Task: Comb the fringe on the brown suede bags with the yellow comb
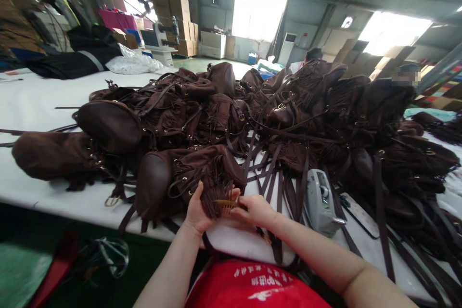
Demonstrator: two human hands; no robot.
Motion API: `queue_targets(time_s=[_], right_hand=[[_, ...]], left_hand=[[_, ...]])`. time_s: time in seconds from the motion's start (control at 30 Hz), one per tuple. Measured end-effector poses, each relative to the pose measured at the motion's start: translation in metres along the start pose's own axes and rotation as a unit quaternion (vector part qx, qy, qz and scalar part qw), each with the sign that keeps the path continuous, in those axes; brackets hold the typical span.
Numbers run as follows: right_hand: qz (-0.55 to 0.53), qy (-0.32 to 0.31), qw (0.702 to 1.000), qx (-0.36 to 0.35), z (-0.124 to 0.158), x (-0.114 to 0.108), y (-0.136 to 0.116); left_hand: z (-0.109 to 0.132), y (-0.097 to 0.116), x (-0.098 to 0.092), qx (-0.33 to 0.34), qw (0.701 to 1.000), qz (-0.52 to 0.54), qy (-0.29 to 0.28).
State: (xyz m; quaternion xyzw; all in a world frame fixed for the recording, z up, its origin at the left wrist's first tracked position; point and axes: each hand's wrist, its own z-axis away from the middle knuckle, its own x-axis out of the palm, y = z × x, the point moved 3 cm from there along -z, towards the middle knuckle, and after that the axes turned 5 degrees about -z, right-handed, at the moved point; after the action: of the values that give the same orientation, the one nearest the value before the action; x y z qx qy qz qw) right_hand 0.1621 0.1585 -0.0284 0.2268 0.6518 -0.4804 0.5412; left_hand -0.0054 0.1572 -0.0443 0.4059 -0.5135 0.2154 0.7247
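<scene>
Red apron [252, 286] with white print at bottom centre, nearest the lens. Just above it, both bare forearms converge at the white table's [39, 106] near edge. Left hand [198, 211] cups the fringe [216, 191] of a dark brown suede bag [187, 178] from below, fingers curled up into the strands. Right hand [255, 209] pinches an amber comb [225, 206], fingers closed on its spine, teeth set in the fringe. Bag lies on its side at lower centre: matte napped suede, smooth rounded leather base, small metal rings, thin straps. Behind it, a heap of like bags [306, 106] fills the frame's middle (straps tangled, trailing forward). A grey handheld device [321, 202] rests right of the hands.
</scene>
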Motion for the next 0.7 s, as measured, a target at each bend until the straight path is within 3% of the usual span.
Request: queue_targets(time_s=[0.2, 0.27, 0.37, 0.47, 0.57, 0.63, 0.7], right_hand=[[-0.067, -0.123, 0.984, -0.113, 0.029, -0.002, -0.01], [-0.102, -0.068, 0.987, -0.1, 0.023, -0.014, -0.01], [-0.075, 0.075, 0.992, -0.061, -0.001, -0.031, -0.009], [-0.011, 0.1, 0.993, -0.056, -0.022, -0.029, -0.01], [0.009, 0.033, 0.997, -0.066, -0.02, -0.014, -0.011], [0.005, -0.046, 0.993, -0.108, -0.005, -0.005, -0.011], [-0.016, -0.132, 0.979, -0.154, 0.013, -0.003, -0.011]], left_hand=[[-0.009, 0.003, -0.002, -0.006, 0.998, -0.027, 0.061], [-0.01, 0.001, 0.0, -0.021, 0.998, -0.029, 0.056], [-0.007, -0.001, 0.0, -0.027, 0.998, -0.018, 0.047], [-0.001, 0.003, -0.003, 0.018, 0.999, -0.006, 0.049], [0.002, 0.006, -0.004, 0.034, 0.999, -0.014, 0.02], [0.003, 0.006, 0.0, 0.029, 0.999, -0.039, -0.006], [0.007, 0.003, 0.005, 0.002, 0.995, -0.103, 0.008]])
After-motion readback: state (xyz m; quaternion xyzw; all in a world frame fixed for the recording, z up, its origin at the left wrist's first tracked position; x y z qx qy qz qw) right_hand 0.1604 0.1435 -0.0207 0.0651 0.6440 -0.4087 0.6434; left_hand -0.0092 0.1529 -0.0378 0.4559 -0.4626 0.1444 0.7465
